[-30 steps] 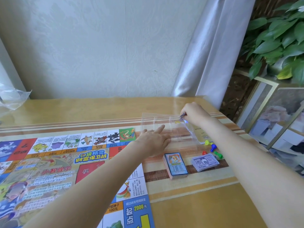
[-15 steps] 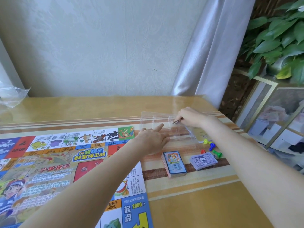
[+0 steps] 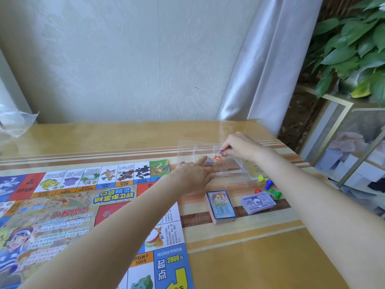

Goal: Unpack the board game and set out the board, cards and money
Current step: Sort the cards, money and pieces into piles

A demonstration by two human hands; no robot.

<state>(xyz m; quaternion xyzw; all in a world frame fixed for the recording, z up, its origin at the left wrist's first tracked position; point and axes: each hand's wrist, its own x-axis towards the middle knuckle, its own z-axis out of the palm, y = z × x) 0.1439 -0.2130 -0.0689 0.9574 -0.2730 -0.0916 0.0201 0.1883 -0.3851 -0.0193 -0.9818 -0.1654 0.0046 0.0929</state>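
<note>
two hands (image 3: 193,177) (image 3: 239,146) on one clear tray (image 3: 229,172), four pawns (image 3: 268,184) beside.

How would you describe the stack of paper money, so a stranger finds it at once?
Start at the game board and go past its right edge. Two stacks lie on the table: the card deck, then the paper money on its right. Only the money is pale purple.

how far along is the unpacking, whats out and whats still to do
Done: the board lies unfolded on the table, with the card deck, the money stack and the coloured pawns set out beside it.

In hand: the left hand rests flat on the clear plastic tray while the right hand pinches a small piece above it.

Left: small star-shaped pieces remain in the tray.
</note>
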